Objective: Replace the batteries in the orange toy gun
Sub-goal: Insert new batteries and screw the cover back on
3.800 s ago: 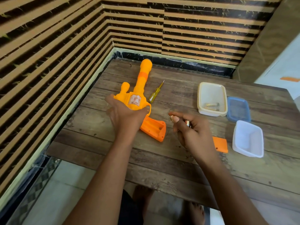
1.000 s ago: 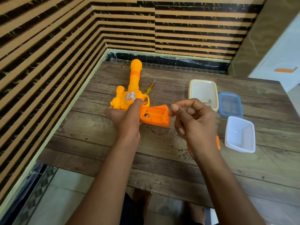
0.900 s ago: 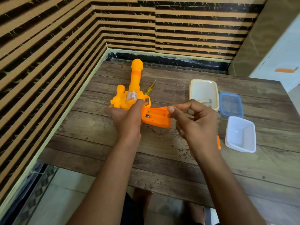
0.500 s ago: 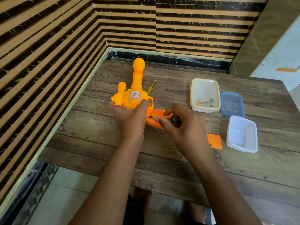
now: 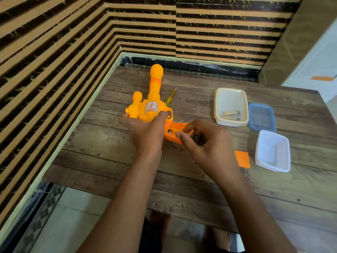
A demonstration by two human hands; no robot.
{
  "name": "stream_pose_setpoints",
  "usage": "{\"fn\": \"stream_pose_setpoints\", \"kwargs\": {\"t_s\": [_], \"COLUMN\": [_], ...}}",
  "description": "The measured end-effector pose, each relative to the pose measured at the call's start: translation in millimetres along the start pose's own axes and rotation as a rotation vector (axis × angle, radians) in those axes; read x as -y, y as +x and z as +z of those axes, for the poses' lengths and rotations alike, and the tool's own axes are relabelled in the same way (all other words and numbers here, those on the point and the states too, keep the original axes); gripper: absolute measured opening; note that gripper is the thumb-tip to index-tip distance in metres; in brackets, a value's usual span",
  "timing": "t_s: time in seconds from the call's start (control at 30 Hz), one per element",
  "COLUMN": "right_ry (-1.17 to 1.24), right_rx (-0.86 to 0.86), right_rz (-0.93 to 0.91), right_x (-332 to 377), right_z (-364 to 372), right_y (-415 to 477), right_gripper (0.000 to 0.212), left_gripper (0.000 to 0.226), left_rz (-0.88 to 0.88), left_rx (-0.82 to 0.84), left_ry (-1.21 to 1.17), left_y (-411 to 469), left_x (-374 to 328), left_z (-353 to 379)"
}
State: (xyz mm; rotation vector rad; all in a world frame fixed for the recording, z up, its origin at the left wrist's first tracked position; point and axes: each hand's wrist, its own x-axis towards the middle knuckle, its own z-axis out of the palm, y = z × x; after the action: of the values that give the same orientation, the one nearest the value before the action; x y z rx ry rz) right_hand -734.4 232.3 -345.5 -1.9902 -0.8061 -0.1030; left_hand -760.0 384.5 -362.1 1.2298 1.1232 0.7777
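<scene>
Hands meet at the orange toy gun [image 5: 154,106] in the head view, the only view there is. The gun lies on the wooden table [image 5: 109,143] near the striped wall, barrel pointing away from the person and handle angled toward the right. The left hand [image 5: 145,132] grips the gun's body from the near side, thumb and fingers curled round it just below the printed label. The right hand [image 5: 206,145] sits over the handle, where the battery compartment [image 5: 173,129] lies open, and its curled fingertips pinch a dark battery [image 5: 196,137] at the compartment's edge (how far in it sits cannot be told). A yellow screwdriver [image 5: 170,97] lies just beside the barrel, partly hidden behind the gun. To the right stands a cream container [image 5: 230,94] holding loose batteries [image 5: 231,115], with a blue lid [image 5: 262,117] touching its right side and a white container [image 5: 272,150] nearer the person. An orange cover [image 5: 242,158] lies flat between the right hand and the white container.
</scene>
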Motion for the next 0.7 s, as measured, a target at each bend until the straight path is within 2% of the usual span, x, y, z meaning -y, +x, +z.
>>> {"fn": "stream_pose_setpoints", "kwargs": {"t_s": [0.1,0.17,0.5,0.6,0.7], "right_ry": [0.022,0.030,0.039,0.086,0.227], "right_rx": [-0.092,-0.092,0.140,0.154,0.077], "right_rz": [0.011,0.009,0.030,0.125,0.251], "right_x": [-0.8,-3.9,-6.0,-8.2,-5.5], "right_z": [0.4,0.9,-4.0,-4.9,-6.1], "right_y": [1.0,2.3,2.8,3.9,5.9], "right_gripper": [0.019,0.019,0.031,0.023,0.010], "left_gripper": [0.086,0.086,0.085,0.085,0.087], "left_rz": [-0.006,0.000,-0.001,-0.012,-0.020], "left_rx": [0.004,0.014,0.027,0.029,0.033], "left_ry": [0.007,0.017,0.009,0.002,-0.016], "left_y": [-0.7,-1.9,-2.8,-2.0,-2.3], "left_x": [-0.9,-1.3,-4.0,-3.4,-1.8], "left_z": [0.1,-0.5,-2.8,-2.7,-0.2]}}
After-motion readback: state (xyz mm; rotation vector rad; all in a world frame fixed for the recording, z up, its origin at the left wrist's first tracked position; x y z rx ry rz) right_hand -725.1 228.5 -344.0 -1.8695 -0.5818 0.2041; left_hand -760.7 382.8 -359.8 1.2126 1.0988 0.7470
